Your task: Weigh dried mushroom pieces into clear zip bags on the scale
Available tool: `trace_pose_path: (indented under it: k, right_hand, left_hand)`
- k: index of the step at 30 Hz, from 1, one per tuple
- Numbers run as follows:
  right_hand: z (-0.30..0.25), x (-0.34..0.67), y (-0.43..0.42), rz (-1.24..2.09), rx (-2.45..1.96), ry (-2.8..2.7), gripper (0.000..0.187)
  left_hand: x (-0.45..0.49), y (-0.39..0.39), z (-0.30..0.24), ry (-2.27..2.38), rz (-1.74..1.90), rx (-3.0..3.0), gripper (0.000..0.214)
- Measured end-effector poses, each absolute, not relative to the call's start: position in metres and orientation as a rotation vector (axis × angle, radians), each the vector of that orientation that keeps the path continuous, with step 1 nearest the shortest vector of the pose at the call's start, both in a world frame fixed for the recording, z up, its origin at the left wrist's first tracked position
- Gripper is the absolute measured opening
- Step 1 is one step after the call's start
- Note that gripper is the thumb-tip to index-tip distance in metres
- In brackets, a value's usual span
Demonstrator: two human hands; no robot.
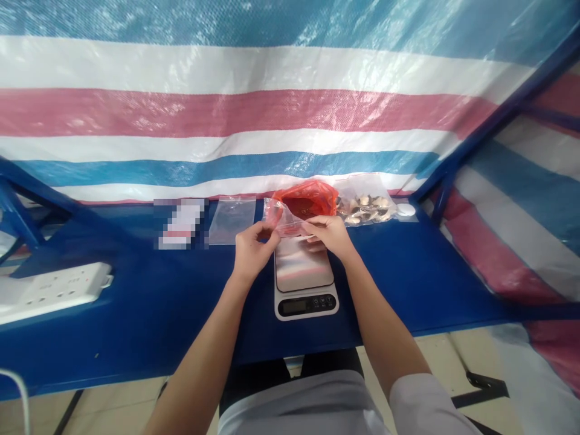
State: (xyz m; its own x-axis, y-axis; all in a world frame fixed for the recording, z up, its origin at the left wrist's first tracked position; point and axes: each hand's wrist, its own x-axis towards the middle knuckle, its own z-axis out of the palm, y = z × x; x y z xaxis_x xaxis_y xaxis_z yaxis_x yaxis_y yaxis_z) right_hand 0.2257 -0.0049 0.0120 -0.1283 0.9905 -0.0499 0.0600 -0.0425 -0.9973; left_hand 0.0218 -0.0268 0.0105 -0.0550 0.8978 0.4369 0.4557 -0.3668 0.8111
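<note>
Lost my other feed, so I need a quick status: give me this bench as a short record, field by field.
left hand: pinching a clear plastic bag
right hand: gripping the same bag, above a digital kitchen scale
behind hands: red plastic bag; zip bag of pale shell-like pieces
also on table: flat clear bag; blurred label; white disc
table: blue, power strip at its left
backdrop: striped tarpaulin

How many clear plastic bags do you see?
3: one flat bag on the blue table, one pinched bag between left hand and right hand, one bag of beige pieces. Others may hide behind the red bag.
</note>
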Motion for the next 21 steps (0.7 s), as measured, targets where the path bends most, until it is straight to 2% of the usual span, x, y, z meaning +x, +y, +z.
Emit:
trace_pose_path:
  k: [5,11,15,21]
  right_hand:
    - [0.016,0.225,-0.007,1.407,-1.254,-1.288,0.029]
    - [0.016,0.223,-0.009,1.387,-1.216,-1.372,0.029]
    - [0.016,0.223,-0.010,1.401,-1.194,-1.394,0.028]
    - [0.019,0.222,-0.009,1.366,-1.194,-1.407,0.025]
  left_hand:
    - [0.019,-0.025,0.012,1.288,1.425,2.075,0.022]
    - [0.014,-0.016,0.017,1.024,1.070,2.505,0.084]
    - [0.017,-0.008,0.018,0.993,0.847,2.612,0.116]
    - [0.023,-0.001,0.004,1.044,0.837,2.617,0.126]
